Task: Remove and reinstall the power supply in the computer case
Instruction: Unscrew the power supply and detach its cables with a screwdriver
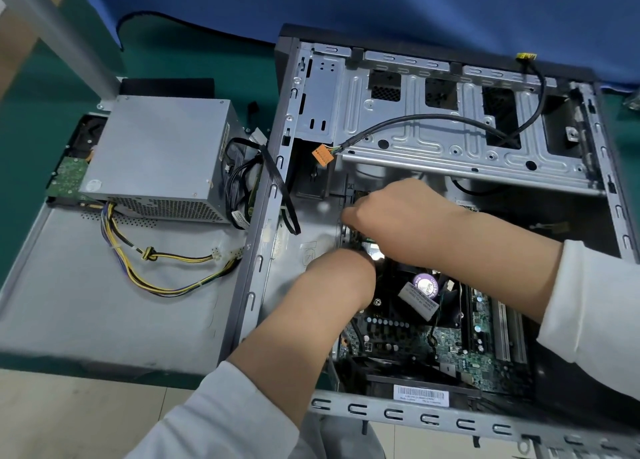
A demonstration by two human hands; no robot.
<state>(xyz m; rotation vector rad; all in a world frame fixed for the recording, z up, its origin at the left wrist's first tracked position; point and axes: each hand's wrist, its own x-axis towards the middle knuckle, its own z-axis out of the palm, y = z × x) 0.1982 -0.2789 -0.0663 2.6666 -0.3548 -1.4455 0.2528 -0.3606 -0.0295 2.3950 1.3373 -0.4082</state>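
Power supply (156, 150): grey metal box, out of the computer case (450, 129), resting on a detached grey side panel (69, 285) to the left of the case, on the green-covered counter (41, 119). Its bundle of yellow, black and blue wires (162, 271) trails across the panel toward the case edge, ending in white plugs. Black cables (242, 174) lie between the supply and the case wall. Computer case: lying on its side, open, drive cage at the top, motherboard (415, 340) at the lower right, an orange connector (322, 156) on a black cable hanging near the cage. Left hand (341, 275): reaching inside the case, fingers hidden below the right forearm; its grip cannot be told. Right hand (391, 212): inside the case above the left, fingers curled down at the board's upper edge; whether the grip is clamped on anything cannot be told. Both arms in white sleeves.
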